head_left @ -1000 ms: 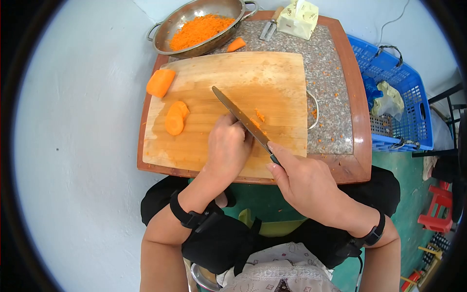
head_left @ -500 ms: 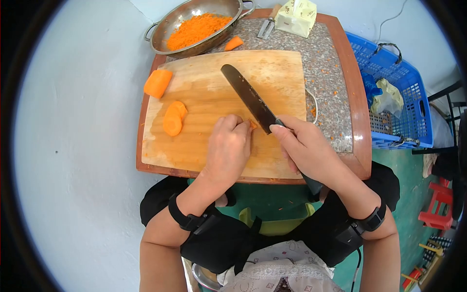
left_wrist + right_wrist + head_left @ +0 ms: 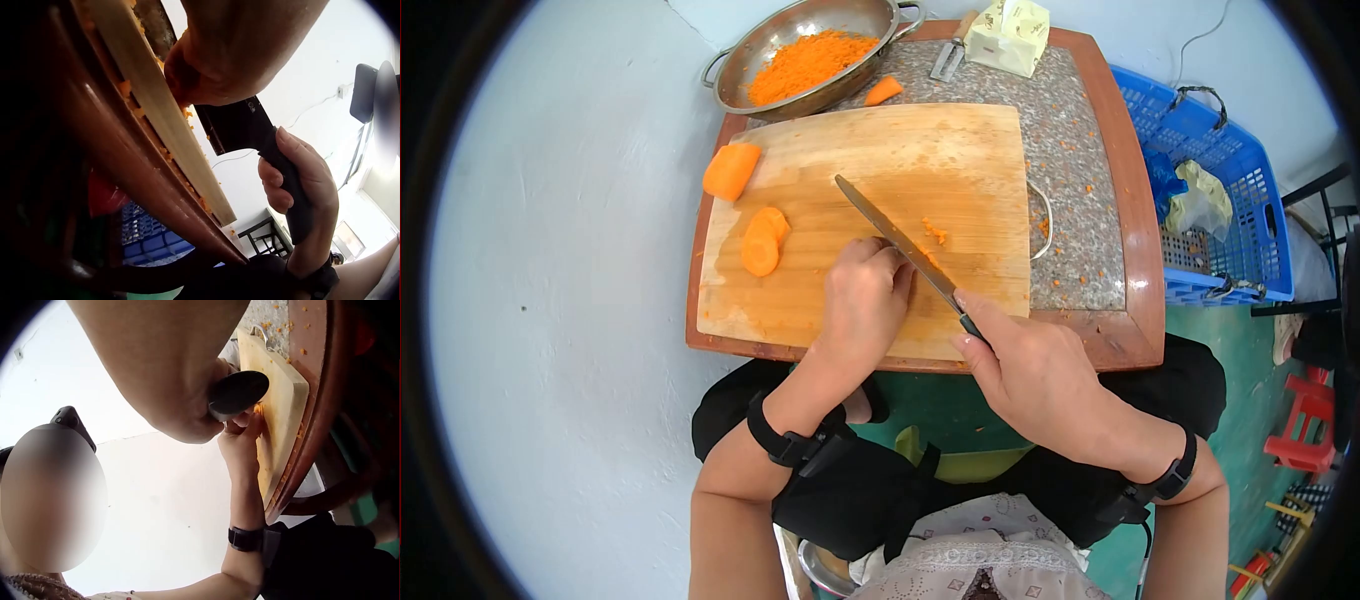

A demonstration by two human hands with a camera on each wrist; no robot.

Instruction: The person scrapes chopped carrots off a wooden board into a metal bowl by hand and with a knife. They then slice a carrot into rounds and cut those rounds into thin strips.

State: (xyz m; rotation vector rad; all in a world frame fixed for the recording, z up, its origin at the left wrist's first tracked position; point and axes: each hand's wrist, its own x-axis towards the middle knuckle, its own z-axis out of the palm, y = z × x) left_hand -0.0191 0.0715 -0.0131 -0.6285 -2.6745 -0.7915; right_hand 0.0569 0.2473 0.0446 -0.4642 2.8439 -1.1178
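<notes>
On the wooden cutting board (image 3: 960, 145) the left hand (image 3: 863, 300) rests with curled fingers, pinching a carrot piece (image 3: 258, 410) that is mostly hidden in the head view. The right hand (image 3: 1045, 385) grips the handle of a knife (image 3: 890, 230), whose blade lies slantwise against the left knuckles, seen nearly edge-on. Small carrot bits (image 3: 935, 232) lie just right of the blade. Carrot slices (image 3: 760, 254) overlap left of the left hand, and a thick carrot chunk (image 3: 731, 171) sits at the board's upper left edge. In the left wrist view the right hand (image 3: 315, 181) wraps the black handle (image 3: 290, 194).
A metal pan (image 3: 875, 75) of chopped carrot stands behind the board, beside a carrot tip (image 3: 884, 91). A metal tool (image 3: 947, 61) and a tissue pack (image 3: 1008, 38) are at the table's back. Right of the table are a blue basket (image 3: 1245, 165) and a red stool (image 3: 1303, 425).
Half a second ago the knife was farther right with its broad face showing; it has come back left against the left knuckles and turned edge-on. The left hand has barely moved.
</notes>
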